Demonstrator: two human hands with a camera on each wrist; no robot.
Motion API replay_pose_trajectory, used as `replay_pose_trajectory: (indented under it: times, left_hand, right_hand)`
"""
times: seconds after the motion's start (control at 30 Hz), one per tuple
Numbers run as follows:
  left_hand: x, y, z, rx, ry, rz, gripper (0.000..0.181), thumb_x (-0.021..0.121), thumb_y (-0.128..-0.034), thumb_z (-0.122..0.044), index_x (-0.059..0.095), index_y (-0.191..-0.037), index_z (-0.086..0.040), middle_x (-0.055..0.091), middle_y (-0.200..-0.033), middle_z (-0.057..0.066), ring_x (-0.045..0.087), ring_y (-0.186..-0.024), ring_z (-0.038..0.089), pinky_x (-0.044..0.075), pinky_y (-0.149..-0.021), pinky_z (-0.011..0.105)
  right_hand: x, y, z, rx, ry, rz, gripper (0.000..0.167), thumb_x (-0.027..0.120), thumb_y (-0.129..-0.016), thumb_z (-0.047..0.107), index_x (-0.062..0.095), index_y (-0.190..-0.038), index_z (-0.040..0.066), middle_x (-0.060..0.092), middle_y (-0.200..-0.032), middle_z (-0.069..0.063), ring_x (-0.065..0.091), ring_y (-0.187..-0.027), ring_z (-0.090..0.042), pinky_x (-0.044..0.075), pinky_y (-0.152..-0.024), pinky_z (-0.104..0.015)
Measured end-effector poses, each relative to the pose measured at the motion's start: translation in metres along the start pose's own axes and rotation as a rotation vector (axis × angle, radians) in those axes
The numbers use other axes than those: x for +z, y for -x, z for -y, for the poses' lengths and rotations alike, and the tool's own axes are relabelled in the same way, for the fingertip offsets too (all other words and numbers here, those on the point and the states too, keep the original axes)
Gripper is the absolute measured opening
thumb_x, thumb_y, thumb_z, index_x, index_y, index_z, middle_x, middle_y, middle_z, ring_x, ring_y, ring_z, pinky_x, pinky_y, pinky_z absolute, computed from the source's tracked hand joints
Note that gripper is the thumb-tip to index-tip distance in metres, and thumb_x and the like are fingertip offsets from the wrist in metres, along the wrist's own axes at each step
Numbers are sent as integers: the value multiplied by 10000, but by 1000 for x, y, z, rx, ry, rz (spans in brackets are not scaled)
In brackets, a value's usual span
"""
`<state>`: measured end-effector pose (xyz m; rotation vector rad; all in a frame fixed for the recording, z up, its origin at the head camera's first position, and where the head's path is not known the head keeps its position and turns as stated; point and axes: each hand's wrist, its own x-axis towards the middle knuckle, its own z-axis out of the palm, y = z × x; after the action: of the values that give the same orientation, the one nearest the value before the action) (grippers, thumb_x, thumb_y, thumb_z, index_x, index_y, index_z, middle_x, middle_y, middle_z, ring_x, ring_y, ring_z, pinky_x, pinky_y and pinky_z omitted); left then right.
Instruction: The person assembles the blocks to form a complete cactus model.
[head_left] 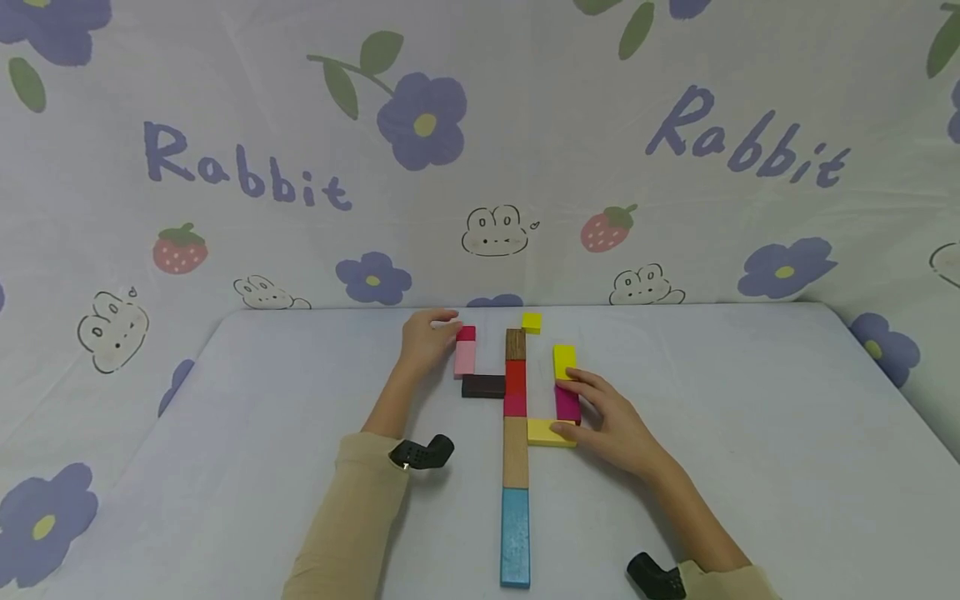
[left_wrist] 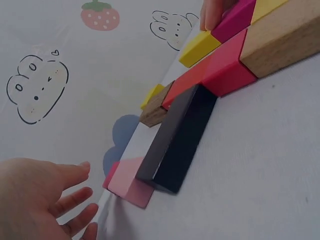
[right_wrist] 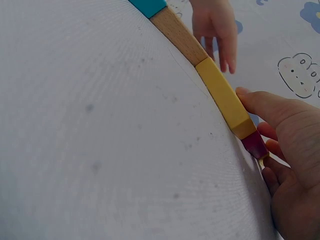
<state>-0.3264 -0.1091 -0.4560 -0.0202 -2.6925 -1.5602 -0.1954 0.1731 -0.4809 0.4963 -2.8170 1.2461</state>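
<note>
My left hand (head_left: pixel 426 343) is beside a small red block (head_left: pixel 466 333) and a pink block (head_left: pixel 464 358), its fingers extended; the left wrist view shows a gap between them. On the right, my right hand (head_left: pixel 613 423) rests its fingertips by the upright pair of a yellow block (head_left: pixel 564 360) and a magenta block (head_left: pixel 567 403). Its thumb touches the flat-lying yellow block (head_left: pixel 542 432) below them. A black block (head_left: pixel 483 386) joins the pink block to the centre column, where brown (head_left: pixel 515 343), red (head_left: pixel 515 387), tan (head_left: pixel 515 452) and blue (head_left: pixel 514 537) blocks line up.
A small yellow cube (head_left: pixel 532 323) stands at the top of the column, near the table's far edge. White cloth covers the table (head_left: pixel 225 467). Behind it hangs a cloth backdrop (head_left: pixel 525 150) printed with flowers, rabbits and strawberries.
</note>
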Motion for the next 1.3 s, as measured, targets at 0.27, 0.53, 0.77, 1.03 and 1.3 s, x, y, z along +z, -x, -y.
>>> replay_pose_trajectory:
  times: [0.27,0.53,0.77,1.03,1.3]
  left_hand:
    - [11,-8,-19,62,31,12,315,682,-1026,-121,721,-1301,25,698,-1316,199,673,-1118,360,548,-830,285]
    - [30,-20,-27,175,11,89,303,689,-1010,-65,710,-1275,81,716,-1270,239,691,-1109,393,591,-960,398]
    - [49,-26,-33,242,-55,140,303,699,-1011,-84,709,-1257,92,718,-1256,243,682,-1093,386,579,-967,410]
    - [66,-23,-42,194,-88,216,320,698,-1024,-117,706,-1303,40,659,-1344,204,636,-1153,340,571,-913,342]
    - [74,-28,-38,135,-86,260,344,690,-1031,-123,688,-1350,6,624,-1384,187,629,-1262,336,555,-1046,393]
  right_hand:
    - [0,2,-1,-1,-7,2,625,808,-912,277,612,-1456,41,471,-1592,-218,410,-1486,-470,466,-1109,-639]
    - [-1,2,-2,0,-13,0,626,808,-914,277,609,-1460,43,469,-1593,-217,406,-1489,-468,470,-1108,-633]
    - [-3,3,-2,-1,-14,-3,625,807,-915,272,608,-1461,41,468,-1594,-216,403,-1492,-469,460,-1114,-639]
    - [-2,1,-4,-7,-19,-6,611,812,-920,259,615,-1453,34,476,-1588,-217,410,-1490,-467,432,-1138,-645]
    - [-1,0,-3,-4,-26,-2,605,815,-919,236,616,-1451,27,476,-1590,-217,405,-1496,-463,419,-1150,-645]
